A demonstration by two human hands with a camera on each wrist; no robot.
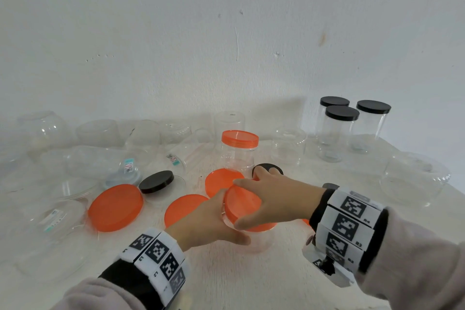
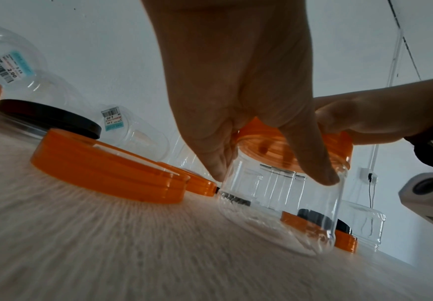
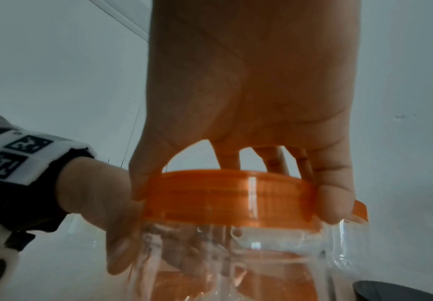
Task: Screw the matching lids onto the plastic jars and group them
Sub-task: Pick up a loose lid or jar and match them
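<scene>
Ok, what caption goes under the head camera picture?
Left hand steadies a clear jar while the right hand holds its orange lid.

Plain indoor room, set up as a sorting bench for jars

A bare, scuffed white plaster wall point(image 1: 226, 33) rises behind a pale wood-grain tabletop point(image 1: 226, 279) crowded with clear plastic jars point(image 1: 100, 158), some bearing shop price stickers point(image 2: 112, 120); a white wall socket with a black cord point(image 2: 369, 175) shows in the left wrist view.

Left hand point(image 2: 235, 85) round clear jar point(image 2: 282, 207), right hand point(image 2: 369, 118) on its orange lid point(image 2: 338, 146).
</scene>
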